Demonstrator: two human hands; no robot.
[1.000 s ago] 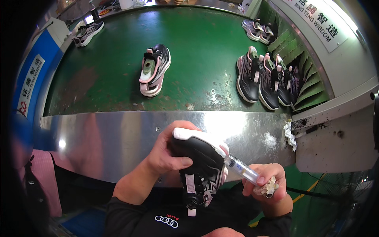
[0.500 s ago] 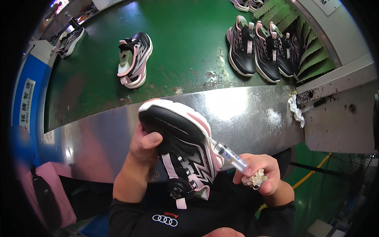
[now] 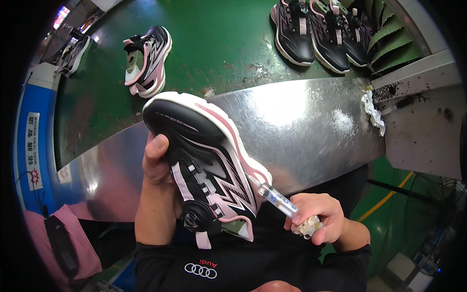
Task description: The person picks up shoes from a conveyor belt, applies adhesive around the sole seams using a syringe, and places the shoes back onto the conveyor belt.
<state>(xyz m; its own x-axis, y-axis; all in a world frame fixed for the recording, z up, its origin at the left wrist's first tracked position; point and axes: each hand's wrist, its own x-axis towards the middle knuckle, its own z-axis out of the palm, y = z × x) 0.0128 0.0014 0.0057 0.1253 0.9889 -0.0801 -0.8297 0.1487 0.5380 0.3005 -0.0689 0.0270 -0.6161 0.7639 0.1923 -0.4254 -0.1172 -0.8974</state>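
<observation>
Mid-frame, the left hand (image 3: 157, 161) is gripping a shoe (image 3: 206, 141), probably light, best held midfoot, the right hand (image 3: 323, 214) clasping a syringe (image 3: 278, 199).

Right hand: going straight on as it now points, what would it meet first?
The right hand, syringe leading, would likely first meet the rear midsole of the black-and-pink sneaker; whether they already touch is unclear.

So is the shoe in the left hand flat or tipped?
Tipped: the left hand holds the shoe slanted, its side facing the camera, white sole edge above the black dial in view.
</observation>
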